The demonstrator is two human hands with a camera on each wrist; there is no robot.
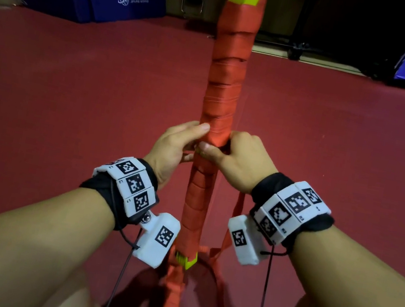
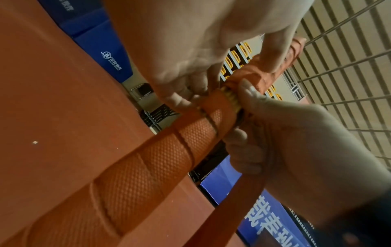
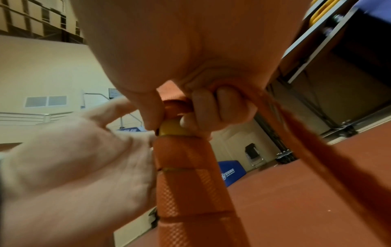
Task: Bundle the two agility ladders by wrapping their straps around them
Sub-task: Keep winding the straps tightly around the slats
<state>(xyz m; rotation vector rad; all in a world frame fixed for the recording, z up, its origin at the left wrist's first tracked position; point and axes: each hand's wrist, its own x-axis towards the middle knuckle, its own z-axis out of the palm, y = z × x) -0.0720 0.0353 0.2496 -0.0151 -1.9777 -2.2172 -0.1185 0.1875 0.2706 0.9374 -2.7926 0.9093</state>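
Held out lengthways over the dark red sports floor: a long, stiff bundle of yellow-green plastic ladder rungs wound in orange woven strap, wrapped in overlapping turns along nearly its whole length, yellow-green ends bare at the far tip and at the near end. Probably light but rigid as a whole, since the stacked rungs give it a firm core; best taken around the wrapped middle, where the textured webbing offers friction. Trailing from the bundle's near half down toward the floor: the loose orange strap tail, soft, limp and liable to slacken or twist unless kept taut. Midway along the bundle, a small unwrapped gap showing yellow-green rung edges. At that gap, left hand curled around the bundle from its left side, thumb laid on the wrapped part just beyond. Right hand opposite, at the bundle's right side, grip pinching a turn of strap against the rungs, fingers curled, thumb pressed across. Likely risk: turns loosening once tension drops.
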